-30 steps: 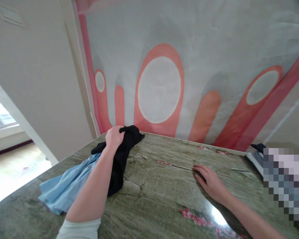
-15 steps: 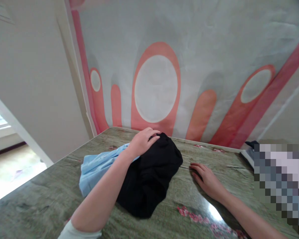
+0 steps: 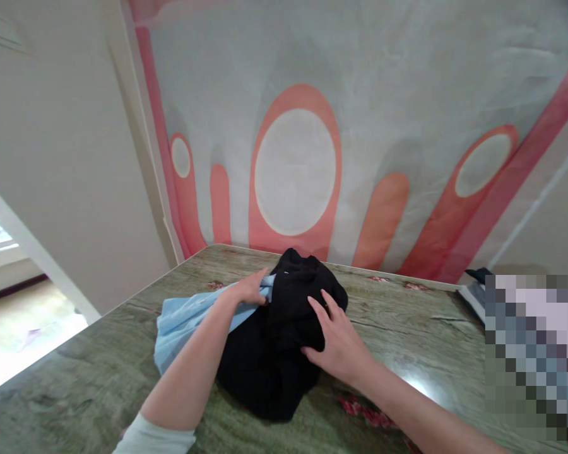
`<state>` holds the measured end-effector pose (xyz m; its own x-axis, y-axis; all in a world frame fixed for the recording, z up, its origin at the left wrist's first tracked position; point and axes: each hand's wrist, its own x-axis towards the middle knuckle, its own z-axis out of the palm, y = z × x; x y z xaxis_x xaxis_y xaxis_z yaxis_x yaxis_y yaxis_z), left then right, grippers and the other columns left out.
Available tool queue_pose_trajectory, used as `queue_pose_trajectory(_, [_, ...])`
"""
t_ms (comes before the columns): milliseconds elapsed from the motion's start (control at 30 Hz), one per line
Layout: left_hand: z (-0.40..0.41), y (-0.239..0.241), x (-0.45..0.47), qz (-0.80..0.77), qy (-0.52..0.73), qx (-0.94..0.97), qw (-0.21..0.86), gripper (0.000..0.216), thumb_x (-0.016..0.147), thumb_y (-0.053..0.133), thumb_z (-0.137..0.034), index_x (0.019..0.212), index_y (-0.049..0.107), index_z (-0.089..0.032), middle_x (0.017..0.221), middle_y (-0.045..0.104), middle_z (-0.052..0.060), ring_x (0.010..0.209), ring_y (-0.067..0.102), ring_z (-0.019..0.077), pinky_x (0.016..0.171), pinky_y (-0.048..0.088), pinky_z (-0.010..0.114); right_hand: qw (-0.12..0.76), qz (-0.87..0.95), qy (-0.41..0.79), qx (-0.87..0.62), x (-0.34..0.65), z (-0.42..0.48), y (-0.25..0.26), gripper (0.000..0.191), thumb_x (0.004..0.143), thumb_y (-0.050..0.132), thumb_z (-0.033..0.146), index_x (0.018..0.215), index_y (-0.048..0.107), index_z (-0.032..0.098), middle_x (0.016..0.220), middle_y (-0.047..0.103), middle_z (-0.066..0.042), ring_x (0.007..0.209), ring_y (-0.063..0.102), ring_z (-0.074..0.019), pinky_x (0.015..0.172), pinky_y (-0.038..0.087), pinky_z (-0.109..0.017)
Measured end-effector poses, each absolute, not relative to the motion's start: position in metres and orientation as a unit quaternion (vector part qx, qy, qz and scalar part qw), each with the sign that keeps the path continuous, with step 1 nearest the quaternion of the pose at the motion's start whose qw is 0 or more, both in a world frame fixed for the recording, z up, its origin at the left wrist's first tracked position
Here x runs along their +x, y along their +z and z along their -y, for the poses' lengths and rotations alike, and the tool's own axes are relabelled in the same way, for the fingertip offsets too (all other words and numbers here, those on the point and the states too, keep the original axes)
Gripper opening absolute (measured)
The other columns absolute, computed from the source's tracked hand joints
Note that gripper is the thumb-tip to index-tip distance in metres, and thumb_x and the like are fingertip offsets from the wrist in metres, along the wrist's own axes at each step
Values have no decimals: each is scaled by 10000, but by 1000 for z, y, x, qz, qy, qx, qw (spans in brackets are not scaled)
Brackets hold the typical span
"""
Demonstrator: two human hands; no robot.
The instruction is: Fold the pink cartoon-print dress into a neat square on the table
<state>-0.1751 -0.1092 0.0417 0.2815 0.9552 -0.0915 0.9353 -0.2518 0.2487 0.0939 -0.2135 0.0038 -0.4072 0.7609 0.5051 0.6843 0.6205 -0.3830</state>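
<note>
A crumpled black garment (image 3: 284, 353) lies bunched on the table, its exact kind unclear. Beside and partly under it spreads a light blue garment (image 3: 189, 315) with soft folds. My left hand (image 3: 250, 290) is closed on a bit of the light blue cloth where it meets the black one, the cloth showing between thumb and fingers. Over the right side of the black garment, my right hand (image 3: 338, 340) has its fingers spread and curved, with the fingertips at the fabric. My left forearm hides part of the light blue garment.
The wood-patterned table (image 3: 407, 328) has pink flower prints and ends at a wall hanging (image 3: 369, 75) with orange and white shapes. A pixelated stack (image 3: 539, 347) stands at the right edge. A grey-white panel (image 3: 66, 139) rises on the left.
My right hand has come from the tabletop leftward onto the black garment, its fingers spreading. My left hand has moved down and left from the black garment's top to the light blue cloth.
</note>
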Motion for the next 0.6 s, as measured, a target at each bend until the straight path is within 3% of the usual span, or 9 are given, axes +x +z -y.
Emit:
queue_pose_trajectory(133, [100, 43, -184, -602, 96, 788, 86, 544, 650, 528, -181, 1193, 541, -194, 1204, 574, 51, 1085, 536, 229, 924, 379, 256, 320, 817, 69, -474, 95, 190, -1, 538, 659, 583, 155, 1184, 489, 230, 1268, 464, -115, 1017, 529, -282, 825, 432, -390])
queue_pose_trajectory(233, [96, 54, -201, -642, 112, 757, 48, 350, 680, 479, -191, 978, 662, -199, 1013, 664, 42, 962, 589, 232, 837, 418, 260, 372, 772, 177, -484, 121, 167, 1, 342, 695, 530, 176, 1035, 551, 201, 964, 630, -71, 869, 578, -230, 761, 444, -334])
queue_pose_trajectory(300, [95, 63, -210, -665, 114, 737, 35, 318, 689, 463, -204, 920, 681, -200, 938, 680, 40, 895, 605, 229, 778, 432, 257, 445, 704, 290, -472, 141, 151, 3, 250, 701, 545, 249, 940, 569, 178, 828, 655, -45, 802, 582, -212, 707, 459, -310])
queue_pose_trajectory(433, [96, 76, -220, -683, 117, 721, 8, 347, 687, 451, -196, 944, 684, -214, 938, 682, 28, 878, 608, 214, 733, 428, 231, 556, 506, 458, -475, 178, 125, 5, 248, 657, 596, 342, 838, 582, 171, 725, 667, -34, 716, 615, -210, 638, 493, -302])
queue_pose_trajectory(600, [100, 85, -236, -704, 111, 701, 16, 347, 669, 433, -180, 910, 682, -204, 863, 687, 9, 843, 609, 193, 682, 424, 206, 578, 416, 433, -553, 221, 109, -7, 137, 702, 556, 336, 682, 588, 204, 624, 663, -70, 678, 649, -237, 623, 532, -345])
